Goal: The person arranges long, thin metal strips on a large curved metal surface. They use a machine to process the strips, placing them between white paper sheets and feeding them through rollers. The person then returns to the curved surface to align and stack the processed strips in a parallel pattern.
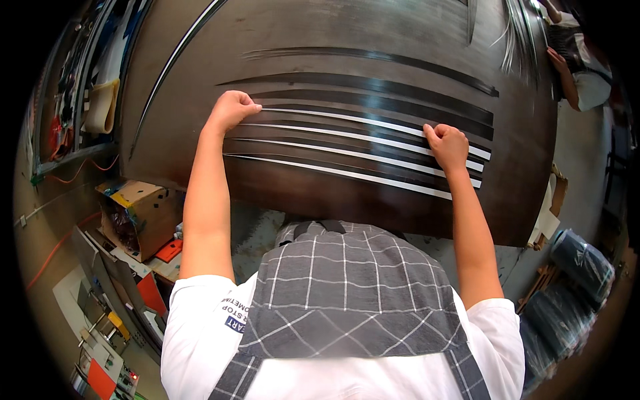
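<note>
Both of my hands are over a brown table (180,100) where several long, thin strips lie side by side, running left to right. With finger and thumb together, my left hand (231,112) pinches the narrow left end of a black-and-white strip (347,117). My right hand (449,148) is closed on the same strip toward its right end, its fingers hiding part of it. Nearer to me lie more white-striped strips (333,167), partly under my right hand and wrist. Beyond the held one are plain black strips (373,85).
A long curved strip (175,55) lies at the table's left. Thin loose strips (512,40) fan out at the far right, near another person's hand (557,60). A rack (83,80) and a cardboard box (152,220) stand left; dark plastic-wrapped bundles (581,263) stand right.
</note>
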Demonstrator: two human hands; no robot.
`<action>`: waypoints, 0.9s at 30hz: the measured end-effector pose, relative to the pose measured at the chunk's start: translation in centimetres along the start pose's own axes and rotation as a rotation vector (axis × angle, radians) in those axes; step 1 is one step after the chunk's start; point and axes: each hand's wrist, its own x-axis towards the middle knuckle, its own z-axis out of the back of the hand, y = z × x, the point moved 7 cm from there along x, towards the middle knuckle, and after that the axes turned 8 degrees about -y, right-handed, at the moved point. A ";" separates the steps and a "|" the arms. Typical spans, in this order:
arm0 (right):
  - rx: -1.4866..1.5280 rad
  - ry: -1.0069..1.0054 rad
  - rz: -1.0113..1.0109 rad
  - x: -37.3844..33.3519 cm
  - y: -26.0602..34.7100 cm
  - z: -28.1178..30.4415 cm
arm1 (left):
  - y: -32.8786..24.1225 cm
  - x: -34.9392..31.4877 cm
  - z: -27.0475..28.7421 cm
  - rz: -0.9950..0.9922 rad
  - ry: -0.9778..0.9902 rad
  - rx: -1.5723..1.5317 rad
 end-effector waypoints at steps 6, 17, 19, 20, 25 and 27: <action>-0.029 -0.018 -0.011 -0.1 -0.1 -0.1 | -0.1 -0.1 0.2 -0.035 -0.002 0.051; -0.035 -0.037 -0.021 -0.1 0.0 0.0 | 0.1 0.0 0.0 -0.016 -0.039 0.071; -0.020 -0.042 -0.030 -0.2 0.4 0.4 | 0.1 0.0 0.0 -0.005 -0.032 0.079; -0.027 -0.043 -0.029 -0.2 0.4 0.3 | 0.1 0.0 0.1 0.000 -0.025 0.085; -0.034 -0.063 -0.017 -0.2 0.1 0.2 | -0.1 -0.4 0.3 -0.005 -0.062 0.116; -0.048 -0.073 -0.004 -0.3 -0.1 0.0 | 0.0 -0.7 1.0 -0.005 -0.098 0.162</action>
